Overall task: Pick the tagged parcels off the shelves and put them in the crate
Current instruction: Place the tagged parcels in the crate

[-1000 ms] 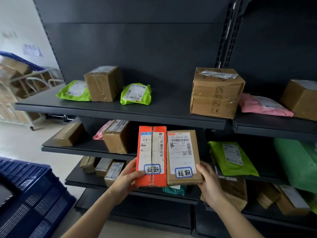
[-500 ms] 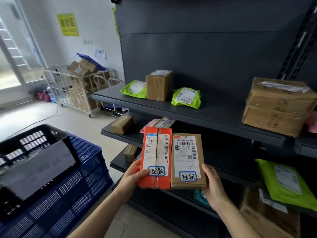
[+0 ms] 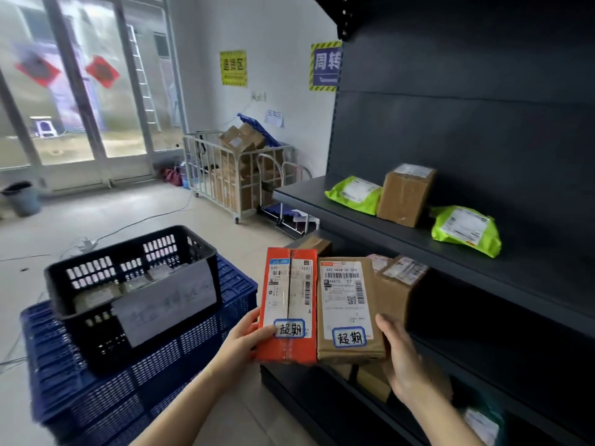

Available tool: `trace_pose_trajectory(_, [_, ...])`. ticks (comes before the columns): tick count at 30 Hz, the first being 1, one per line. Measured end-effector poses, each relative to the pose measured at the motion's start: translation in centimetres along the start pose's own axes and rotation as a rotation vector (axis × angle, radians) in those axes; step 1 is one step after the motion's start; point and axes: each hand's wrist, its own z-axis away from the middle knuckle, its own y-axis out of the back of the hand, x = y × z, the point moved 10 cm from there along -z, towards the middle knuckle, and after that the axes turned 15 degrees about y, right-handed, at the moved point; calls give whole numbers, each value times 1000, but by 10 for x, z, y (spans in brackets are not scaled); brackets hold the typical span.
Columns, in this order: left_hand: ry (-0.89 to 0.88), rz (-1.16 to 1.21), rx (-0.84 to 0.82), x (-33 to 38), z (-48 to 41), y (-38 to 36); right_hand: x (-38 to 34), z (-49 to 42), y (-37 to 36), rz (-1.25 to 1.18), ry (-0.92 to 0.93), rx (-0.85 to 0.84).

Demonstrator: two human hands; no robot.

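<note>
My left hand (image 3: 246, 341) grips the lower left edge of an orange parcel (image 3: 289, 304) with a blue-bordered tag near its bottom. Pressed against it on the right is a brown parcel (image 3: 346, 309) with the same kind of tag, held by my right hand (image 3: 401, 358) at its lower right edge. Both parcels stand upright side by side in front of the dark shelves (image 3: 450, 249). To their left, a black crate (image 3: 132, 294) with a paper sign on its front sits on stacked blue crates (image 3: 96, 397). Some items lie inside the black crate.
On the upper shelf lie two green mailers (image 3: 354, 194) (image 3: 465, 230) and a brown box (image 3: 405, 194). More boxes sit on lower shelves. A white wire cart (image 3: 231, 175) full of cartons stands by the wall. A grey bin (image 3: 22, 197) is near the glass doors; cables cross the floor.
The view has swung left from the shelves toward the crates. Both hands carry the two tagged parcels the same way, now closer to the black crate.
</note>
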Motion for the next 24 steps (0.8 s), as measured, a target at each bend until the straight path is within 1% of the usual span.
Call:
trace_pose_trajectory(11, [-32,37,55,60,-7,158,26,-62,-175,-51,74,-85])
trace_pose_trajectory(18, [-33,97,135,69,-17,244,68,-101,-258,-28,6,-160])
trace_pose_trajectory(24, [-16,172,257,67,-35,310,113,-145,-323,-22,-68,-252])
